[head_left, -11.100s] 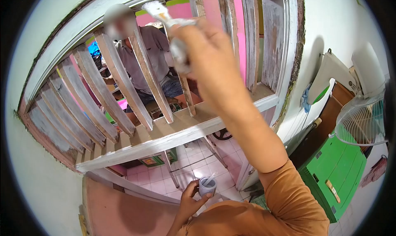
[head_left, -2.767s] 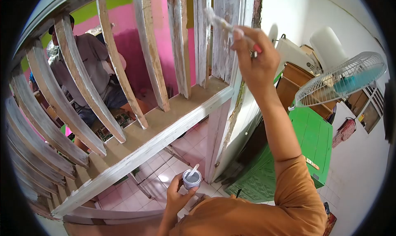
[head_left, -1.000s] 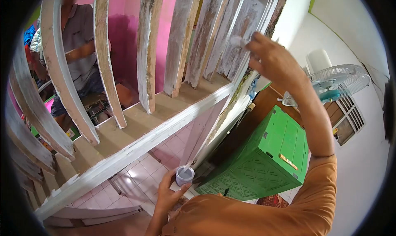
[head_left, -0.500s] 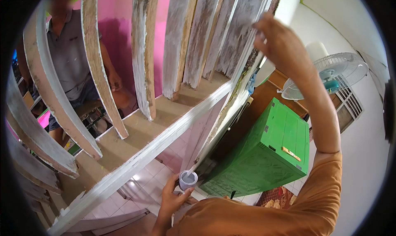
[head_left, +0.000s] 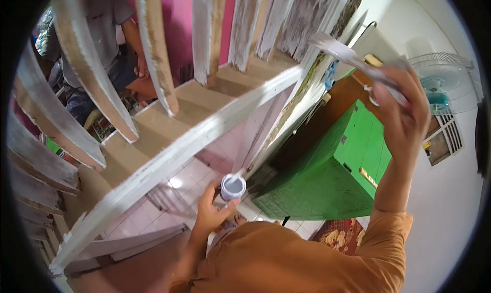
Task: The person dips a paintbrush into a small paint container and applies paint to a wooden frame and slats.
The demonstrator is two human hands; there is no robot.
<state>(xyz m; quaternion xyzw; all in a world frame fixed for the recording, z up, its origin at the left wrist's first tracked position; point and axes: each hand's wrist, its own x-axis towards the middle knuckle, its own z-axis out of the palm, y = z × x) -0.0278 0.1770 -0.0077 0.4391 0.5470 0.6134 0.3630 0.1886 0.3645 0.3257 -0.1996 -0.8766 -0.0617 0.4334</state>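
Observation:
My left hand (head_left: 210,208) is closed around a small paint can (head_left: 228,194), which has grey paint inside and light drips on its rim. Up at the right, my right hand (head_left: 405,103) grips a paintbrush (head_left: 348,55) by its handle. The brush's whitish bristles point left, close to the upright edge of a wooden frame; whether they touch it I cannot tell. Upright slats (head_left: 151,47) stand in this frame, with streaky white paint on some faces and brown wood on others. Along their foot runs a white-painted rail (head_left: 199,134).
Behind the slats sits a person in a grey shirt (head_left: 105,29), by a pink wall. A green cabinet (head_left: 327,175) stands below my right arm, with a fan (head_left: 434,83) at the far right. A patterned mat (head_left: 335,235) lies on the tiled floor.
My right hand has come down and to the right, bringing the brush into plain sight. My view has shifted, so the slats sit further right and higher. The can stays in my left hand.

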